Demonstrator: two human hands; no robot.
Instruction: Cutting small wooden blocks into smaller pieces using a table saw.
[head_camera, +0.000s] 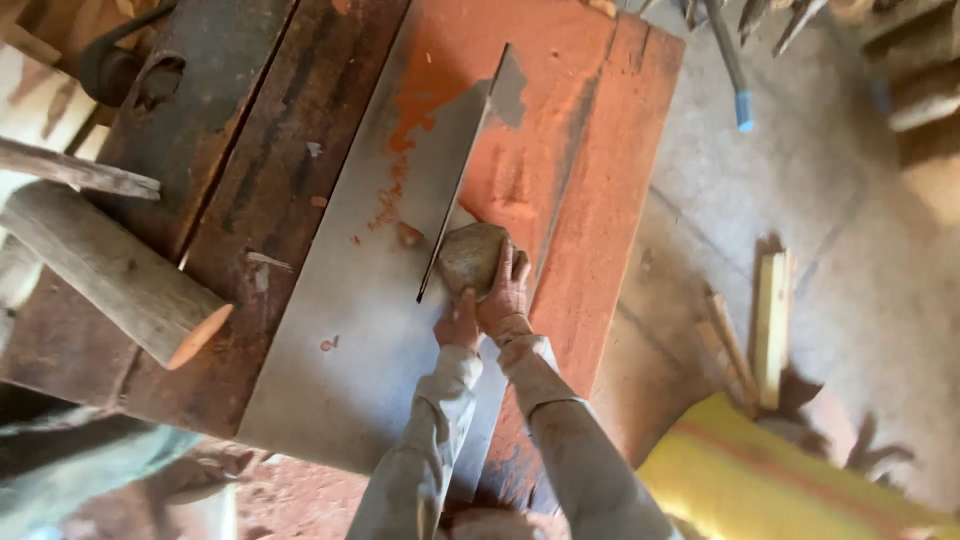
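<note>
Dusty sleeves lead to the left hand (458, 322) and right hand (506, 290), fingers gripping a stone (472, 256) against the upright blade (462, 180) on the table (300, 180); a slip could cut fingers.

— What is the person wearing?
— Long pale grey-beige sleeves on both arms, loose and creased, smeared with reddish dust.
— And the hands?
— The left hand (458, 322) and right hand (506, 290) are bare, no gloves, cuffs ending at the wrists.
</note>
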